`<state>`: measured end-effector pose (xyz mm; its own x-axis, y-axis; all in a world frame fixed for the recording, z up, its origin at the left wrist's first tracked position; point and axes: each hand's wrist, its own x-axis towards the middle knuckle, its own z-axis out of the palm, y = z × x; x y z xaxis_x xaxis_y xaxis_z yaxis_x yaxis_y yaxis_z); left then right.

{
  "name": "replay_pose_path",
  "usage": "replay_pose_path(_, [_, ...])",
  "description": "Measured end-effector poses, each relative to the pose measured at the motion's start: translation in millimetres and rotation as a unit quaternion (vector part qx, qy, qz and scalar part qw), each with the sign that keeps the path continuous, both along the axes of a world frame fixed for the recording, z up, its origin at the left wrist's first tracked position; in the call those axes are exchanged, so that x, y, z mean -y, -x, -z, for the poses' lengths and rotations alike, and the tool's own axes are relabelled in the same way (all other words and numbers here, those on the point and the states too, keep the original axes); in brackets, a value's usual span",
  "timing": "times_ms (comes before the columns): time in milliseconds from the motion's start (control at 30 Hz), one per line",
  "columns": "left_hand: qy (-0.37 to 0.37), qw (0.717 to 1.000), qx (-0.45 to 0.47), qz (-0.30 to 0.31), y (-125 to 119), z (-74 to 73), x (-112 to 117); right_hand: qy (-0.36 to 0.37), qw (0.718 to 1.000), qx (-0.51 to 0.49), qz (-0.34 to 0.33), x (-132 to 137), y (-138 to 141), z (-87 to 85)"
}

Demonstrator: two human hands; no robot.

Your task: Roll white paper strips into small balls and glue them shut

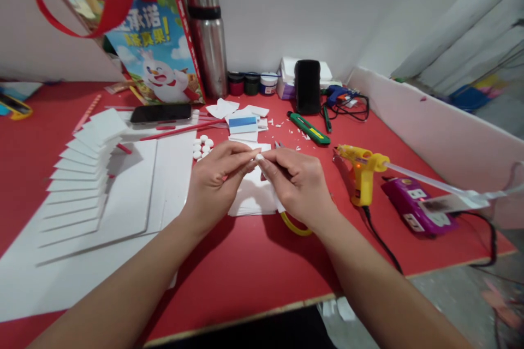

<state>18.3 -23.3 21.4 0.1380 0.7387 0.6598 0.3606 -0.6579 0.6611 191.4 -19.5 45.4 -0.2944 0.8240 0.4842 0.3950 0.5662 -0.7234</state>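
Note:
My left hand [219, 177] and my right hand [295, 181] meet over the middle of the red table [245, 262]. Both pinch one small white piece [258, 157] between their fingertips. Under the hands lies a stack of white foam sheets [254, 196]. A yellow-handled pair of scissors [292, 224] peeks out beneath my right wrist. Several small white round pieces [202, 147] lie just beyond my left hand.
A white foam staircase model [85, 174] stands at the left on white board. A yellow glue gun [362, 172] and purple power strip [413, 210] sit at the right. Behind are a phone [161, 113], green utility knife [309, 128], steel flask [208, 38], paint jars [251, 83], printed bag [151, 43].

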Motion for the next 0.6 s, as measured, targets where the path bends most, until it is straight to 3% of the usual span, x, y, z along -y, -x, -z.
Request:
replay_pose_path(133, [-0.010,1.000,-0.022,-0.002,2.4,0.0,-2.7,-0.003,1.000,0.000,-0.021,-3.2,-0.7,2.5])
replay_pose_path(300, [-0.017,0.997,-0.065,-0.023,0.0,-6.2,1.1,0.109,0.993,-0.044,-0.014,-3.7,0.8,1.2])
replay_pose_path(467, [0.073,0.997,-0.010,-0.010,-1.8,-8.3,3.3,0.292,0.947,-0.123,-0.047,-4.3,0.4,-4.8])
replay_pose_path(600, [0.176,0.982,0.061,0.018,-0.2,-5.2,-0.1,0.294,0.950,-0.096,-0.047,-4.5,-0.4,-2.9])
